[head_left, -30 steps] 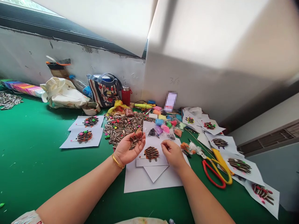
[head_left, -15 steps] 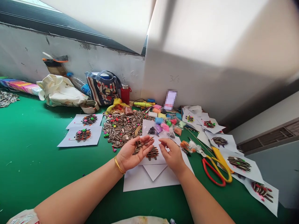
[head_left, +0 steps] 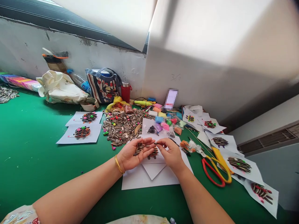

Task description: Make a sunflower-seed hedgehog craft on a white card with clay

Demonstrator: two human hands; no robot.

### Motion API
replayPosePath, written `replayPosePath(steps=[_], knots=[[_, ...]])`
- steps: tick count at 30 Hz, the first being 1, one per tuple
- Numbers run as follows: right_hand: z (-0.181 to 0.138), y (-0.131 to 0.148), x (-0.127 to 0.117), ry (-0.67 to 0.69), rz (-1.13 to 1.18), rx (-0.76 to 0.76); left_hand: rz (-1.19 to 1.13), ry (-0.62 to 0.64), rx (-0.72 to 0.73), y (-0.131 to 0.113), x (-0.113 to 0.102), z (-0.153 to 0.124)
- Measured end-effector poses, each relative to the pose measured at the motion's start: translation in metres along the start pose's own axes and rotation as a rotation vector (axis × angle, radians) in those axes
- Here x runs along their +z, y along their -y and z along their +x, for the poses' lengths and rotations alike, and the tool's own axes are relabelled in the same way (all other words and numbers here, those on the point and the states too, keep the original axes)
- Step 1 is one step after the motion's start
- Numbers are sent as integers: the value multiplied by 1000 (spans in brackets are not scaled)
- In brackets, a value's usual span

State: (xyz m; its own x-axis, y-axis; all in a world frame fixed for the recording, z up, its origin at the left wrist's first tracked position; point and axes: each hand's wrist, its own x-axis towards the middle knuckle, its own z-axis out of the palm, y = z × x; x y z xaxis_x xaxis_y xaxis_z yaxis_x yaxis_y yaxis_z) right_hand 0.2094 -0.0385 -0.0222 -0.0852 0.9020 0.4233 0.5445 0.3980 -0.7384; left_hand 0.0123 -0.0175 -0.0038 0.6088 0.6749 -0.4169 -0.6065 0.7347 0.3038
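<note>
My left hand (head_left: pixel 133 154) is palm up, slightly cupped, with several striped sunflower seeds (head_left: pixel 139 147) lying in it. Just at its fingertips, my right hand (head_left: pixel 171 154) pinches a sunflower seed (head_left: pixel 156 143) between thumb and forefinger. Beneath both hands is a white sheet of paper (head_left: pixel 135 182) with smaller sheets on top. A seed picture (head_left: pixel 154 153), its seeds set like spines, shows partly between the hands; my fingers hide the rest. Beyond my left hand spreads a heap of sunflower seeds (head_left: pixel 123 127) dotted with small coloured bits.
Bags of coloured clay (head_left: pixel 165 125) lie behind the hands. Red-and-yellow scissors (head_left: pixel 216 171) rest at the right, beside finished seed pictures (head_left: pixel 239 164). Two more cards (head_left: pixel 81 133) lie left. A striped bag (head_left: pixel 104 85), red flask (head_left: pixel 125 93) and cream bag (head_left: pixel 63 88) stand along the wall.
My right hand has moved slightly left to my left fingertips and now pinches a seed there. The left hand stays palm up with seeds, its fingers a little flatter.
</note>
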Motion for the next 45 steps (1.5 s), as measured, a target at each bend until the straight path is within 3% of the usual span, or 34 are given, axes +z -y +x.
replayPosePath(steps=[8, 20, 45], knots=[[4, -12, -7, -6, -53, 99, -84, -39, 106, -10, 0, 2], [10, -20, -16, 206, -348, 285, -154, -197, 292, -27, -5, 11], [8, -21, -3, 254, -371, 242, -150, -220, 305, -26, -12, 17]])
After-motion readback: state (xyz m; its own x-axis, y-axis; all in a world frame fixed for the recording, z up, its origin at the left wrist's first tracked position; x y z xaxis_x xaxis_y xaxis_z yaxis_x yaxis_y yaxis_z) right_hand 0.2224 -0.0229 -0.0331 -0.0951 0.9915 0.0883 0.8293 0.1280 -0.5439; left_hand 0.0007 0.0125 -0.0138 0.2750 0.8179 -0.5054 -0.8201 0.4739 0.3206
